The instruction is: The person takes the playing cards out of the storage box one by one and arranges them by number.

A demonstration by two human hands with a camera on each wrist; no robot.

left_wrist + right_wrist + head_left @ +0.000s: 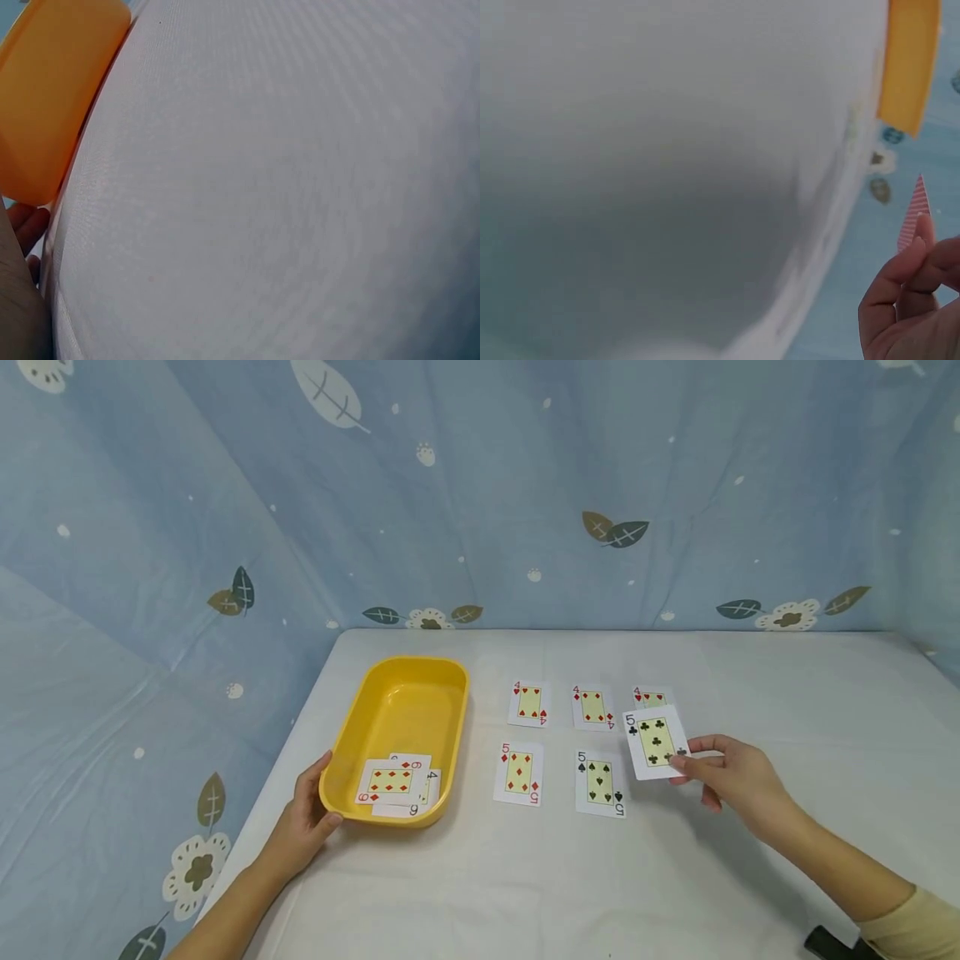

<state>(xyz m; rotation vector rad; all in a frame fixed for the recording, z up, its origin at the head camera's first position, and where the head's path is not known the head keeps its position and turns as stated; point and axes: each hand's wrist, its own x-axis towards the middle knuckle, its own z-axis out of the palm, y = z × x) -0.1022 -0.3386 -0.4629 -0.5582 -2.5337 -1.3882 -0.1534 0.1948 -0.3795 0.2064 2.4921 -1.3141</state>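
Observation:
My right hand (731,772) pinches a five of clubs playing card (656,742) between thumb and fingers, face up. The card is tilted and partly covers a red four (651,697) behind it. In the right wrist view, its striped red back (915,214) shows above the fingertips. My left hand (302,827) holds the near left corner of a yellow plastic tray (459,735), thumb at the front corner and fingers along the side. Inside the tray lie overlapping cards, a diamond card (390,781) on top. The left wrist view shows the tray's outer wall (56,97) beside the fingers.
Right of the tray, face-up cards lie in two rows: two red fours (528,703) behind, a five of diamonds (518,774) and a five of spades (601,784) in front. A white cloth covers the table (525,885). A blue patterned curtain (487,485) hangs behind.

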